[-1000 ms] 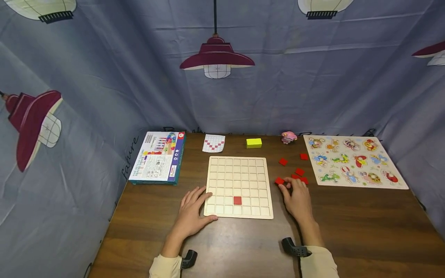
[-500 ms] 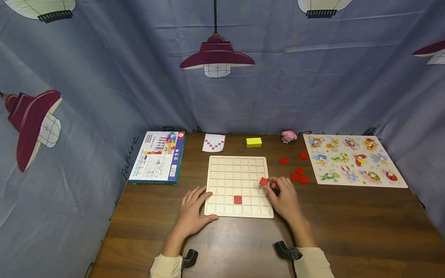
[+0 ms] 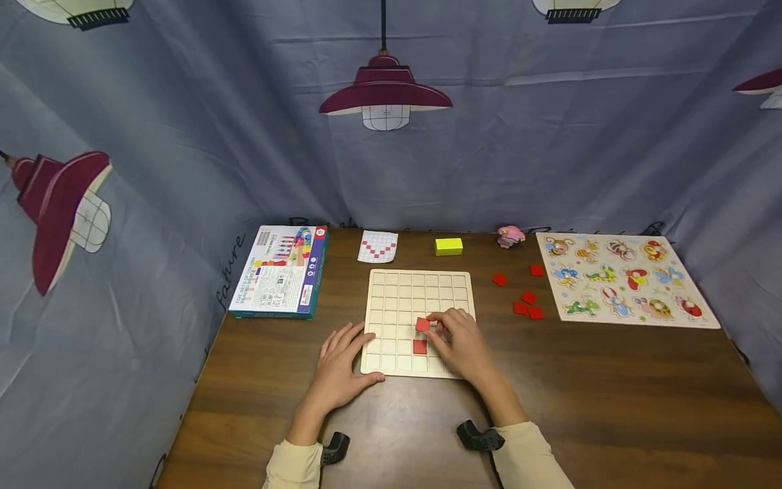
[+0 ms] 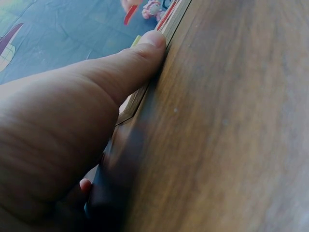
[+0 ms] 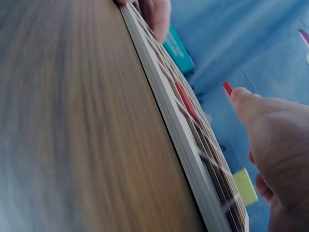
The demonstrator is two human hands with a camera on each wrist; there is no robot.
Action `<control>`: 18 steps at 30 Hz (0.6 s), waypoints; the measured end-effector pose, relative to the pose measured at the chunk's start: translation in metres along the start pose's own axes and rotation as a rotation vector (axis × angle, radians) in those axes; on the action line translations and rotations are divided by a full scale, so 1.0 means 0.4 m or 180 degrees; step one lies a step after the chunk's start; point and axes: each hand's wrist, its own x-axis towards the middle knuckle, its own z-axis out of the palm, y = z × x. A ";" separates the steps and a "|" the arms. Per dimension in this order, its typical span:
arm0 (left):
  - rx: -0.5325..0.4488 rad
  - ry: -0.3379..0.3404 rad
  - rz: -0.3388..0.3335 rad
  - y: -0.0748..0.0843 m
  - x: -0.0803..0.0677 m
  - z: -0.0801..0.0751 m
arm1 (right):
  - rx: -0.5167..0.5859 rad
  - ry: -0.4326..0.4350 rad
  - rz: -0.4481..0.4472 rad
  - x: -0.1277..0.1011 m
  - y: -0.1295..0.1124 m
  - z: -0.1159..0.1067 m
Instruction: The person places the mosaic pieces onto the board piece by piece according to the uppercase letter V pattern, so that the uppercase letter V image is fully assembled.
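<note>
A light wooden grid board [image 3: 389,292] lies on the table in front of me. One red square tile [image 3: 419,347] sits in a cell near its front. My right hand [image 3: 461,343] pinches another red tile [image 3: 422,324] between thumb and fingertips. In the right wrist view, that held tile [image 5: 228,88] stands clear of the board's surface. My left hand [image 3: 339,367] rests at the board's front left corner, fingers extended over the left edge and thumb along the front edge. The left wrist view shows the thumb [image 4: 152,41] touching the board's rim.
Several loose red tiles [image 3: 528,297] lie right of the board. Behind it are a paper with a grid pattern [image 3: 377,246], a yellow block [image 3: 449,246] and a pink figurine [image 3: 510,236]. A boxed set [image 3: 277,272] lies left, an insect picture board [image 3: 629,282] right.
My right hand has carried a red tile leftward from the loose tiles to above the board, just behind the seated tile. My left hand has stayed at the corner.
</note>
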 end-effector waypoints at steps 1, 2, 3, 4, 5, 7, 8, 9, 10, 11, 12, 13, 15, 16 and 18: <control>-0.0002 -0.0006 -0.0001 0.001 0.002 -0.001 | -0.0018 -0.0037 -0.0011 0.005 -0.006 0.004; 0.0009 0.0007 0.0012 0.002 0.003 -0.002 | -0.0035 -0.0076 -0.0015 0.009 -0.011 0.008; 0.0023 0.0020 0.0016 0.003 0.005 -0.001 | -0.0043 -0.0127 0.0003 0.013 -0.015 0.011; 0.0020 0.0016 0.0012 0.003 0.004 -0.002 | -0.0062 -0.0182 0.0034 0.015 -0.019 0.017; 0.0021 0.0021 0.0010 0.003 0.003 -0.001 | -0.0080 -0.0235 0.0063 0.017 -0.022 0.023; 0.0029 0.0017 0.0000 0.002 0.002 -0.001 | -0.0098 -0.0336 0.0122 0.021 -0.027 0.032; 0.0030 0.0022 0.0004 0.002 0.002 0.000 | -0.0119 -0.0372 0.0146 0.024 -0.029 0.035; 0.0022 0.0022 0.0006 0.002 0.003 -0.001 | -0.0155 -0.0404 0.0162 0.026 -0.031 0.038; 0.0010 0.0030 0.0019 0.002 0.003 -0.001 | -0.0190 -0.0425 0.0169 0.028 -0.033 0.040; 0.0020 0.0041 0.0030 0.002 0.003 -0.001 | -0.0210 -0.0442 0.0169 0.030 -0.035 0.043; 0.0031 0.0051 0.0042 0.002 0.003 0.000 | -0.0233 -0.0466 0.0169 0.032 -0.038 0.044; 0.0035 0.0050 0.0036 0.001 0.004 0.000 | -0.0255 -0.0487 0.0169 0.033 -0.041 0.046; 0.0032 0.0034 0.0020 0.001 0.004 0.002 | -0.0285 -0.0516 0.0178 0.036 -0.046 0.048; 0.0036 0.0025 0.0012 0.000 0.004 0.003 | -0.0308 -0.0532 0.0187 0.037 -0.048 0.049; 0.0050 0.0027 0.0019 -0.001 0.003 0.005 | -0.0339 -0.0568 0.0200 0.037 -0.052 0.051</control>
